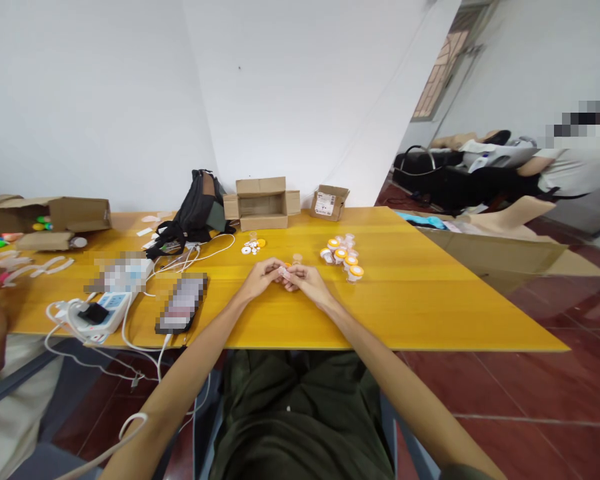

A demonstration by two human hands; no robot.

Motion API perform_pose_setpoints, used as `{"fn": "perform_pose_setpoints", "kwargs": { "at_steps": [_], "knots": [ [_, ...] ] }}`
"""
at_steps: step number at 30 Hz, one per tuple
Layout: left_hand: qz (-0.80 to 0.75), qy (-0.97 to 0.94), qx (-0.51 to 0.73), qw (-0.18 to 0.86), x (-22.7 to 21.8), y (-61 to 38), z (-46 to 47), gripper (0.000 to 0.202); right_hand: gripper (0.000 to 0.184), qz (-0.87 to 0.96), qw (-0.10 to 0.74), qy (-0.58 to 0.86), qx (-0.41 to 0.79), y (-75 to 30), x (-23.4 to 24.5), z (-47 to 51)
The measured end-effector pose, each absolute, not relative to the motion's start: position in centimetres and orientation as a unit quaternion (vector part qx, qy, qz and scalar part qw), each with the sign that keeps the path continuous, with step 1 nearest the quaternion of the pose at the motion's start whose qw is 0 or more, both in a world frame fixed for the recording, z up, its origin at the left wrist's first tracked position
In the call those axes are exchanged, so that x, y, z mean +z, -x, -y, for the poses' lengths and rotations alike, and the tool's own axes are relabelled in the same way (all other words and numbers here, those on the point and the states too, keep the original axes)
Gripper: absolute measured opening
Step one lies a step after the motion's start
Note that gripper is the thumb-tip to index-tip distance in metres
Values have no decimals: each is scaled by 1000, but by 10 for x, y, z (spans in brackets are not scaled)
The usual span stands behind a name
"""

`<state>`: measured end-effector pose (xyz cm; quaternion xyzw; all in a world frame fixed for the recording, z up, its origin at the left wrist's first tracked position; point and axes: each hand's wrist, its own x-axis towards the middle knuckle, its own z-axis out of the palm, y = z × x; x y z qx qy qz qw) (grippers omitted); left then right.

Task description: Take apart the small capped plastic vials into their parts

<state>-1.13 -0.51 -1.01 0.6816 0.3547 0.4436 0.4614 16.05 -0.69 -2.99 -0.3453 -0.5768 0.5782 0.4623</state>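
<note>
My left hand [261, 278] and my right hand [304, 280] meet over the table's middle. Their fingertips pinch a small whitish, partly clear plastic piece [283, 272], whose exact kind is too small to make out. Just behind the fingers lies an orange part [289, 265], mostly covered by them. A small clear plastic cup [297, 258] stands beyond my right hand. Farther back to the left are several white rings and small white parts [247, 250], with an orange ring [261, 243] beside them. To the right sits a cluster of clear containers with orange-rimmed tops [340, 254].
An open cardboard box [263, 207] and a smaller box [329, 203] stand along the wall, beside a black backpack [199, 207]. Left of my arm are a phone [183, 303], a power strip [111, 310] and tangled white cables. Other people sit at far left and far right.
</note>
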Motion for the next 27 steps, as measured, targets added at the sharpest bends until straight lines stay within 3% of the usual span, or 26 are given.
{"fn": "perform_pose_setpoints", "kwargs": {
  "at_steps": [12, 27],
  "knots": [
    [-348, -641, 437, 526, -2, 14, 6, 42, 43, 543, 482, 349, 593, -163, -24, 9],
    [-345, -672, 427, 497, -9, 12, 3, 43, 41, 564, 489, 374, 549, -162, -24, 8]
  ]
}}
